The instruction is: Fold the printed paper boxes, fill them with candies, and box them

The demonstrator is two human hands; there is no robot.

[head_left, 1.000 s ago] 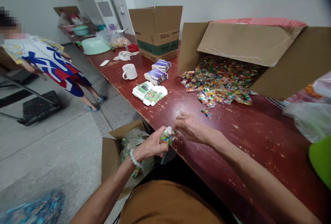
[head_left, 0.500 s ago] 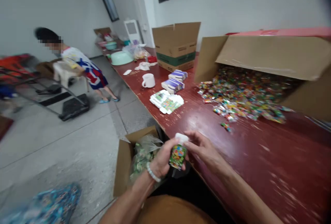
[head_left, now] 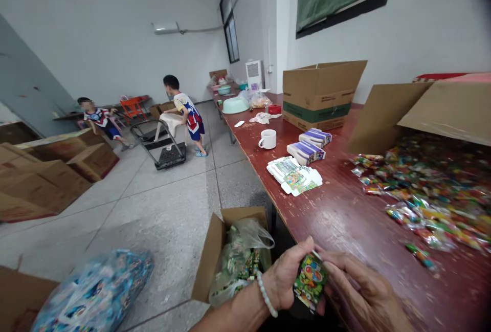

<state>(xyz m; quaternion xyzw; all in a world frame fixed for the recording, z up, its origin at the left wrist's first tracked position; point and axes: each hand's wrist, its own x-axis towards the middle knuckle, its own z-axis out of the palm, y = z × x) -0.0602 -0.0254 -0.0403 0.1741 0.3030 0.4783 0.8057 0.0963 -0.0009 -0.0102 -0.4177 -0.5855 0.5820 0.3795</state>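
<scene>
My left hand (head_left: 286, 278), with a pale bead bracelet on the wrist, is closed round a small green printed box (head_left: 310, 281). The box is tilted, its colourful front toward me. Fingers of my right hand (head_left: 358, 286) press at the upper right edge of the box; their tips are partly hidden. Just beyond the hands, flat unfolded printed cartons (head_left: 295, 176) lie on the red table (head_left: 333, 214). To the right, one wrapped candy (head_left: 420, 256) lies apart from a heap of wrapped candies (head_left: 445, 194) spilling out of a cardboard box.
A white mug (head_left: 267, 139), purple-and-white packs (head_left: 306, 153) and a large carton (head_left: 322, 96) stand farther along the table. Below its edge, an open box (head_left: 209, 255) holds bagged small packs. A blue patterned bag (head_left: 103, 291) lies on the floor. Two people are near a trolley (head_left: 171, 155).
My view has swung left, so the table items sit farther right. The white flap that stood up from the small box is now folded down, with my right fingers at that end.
</scene>
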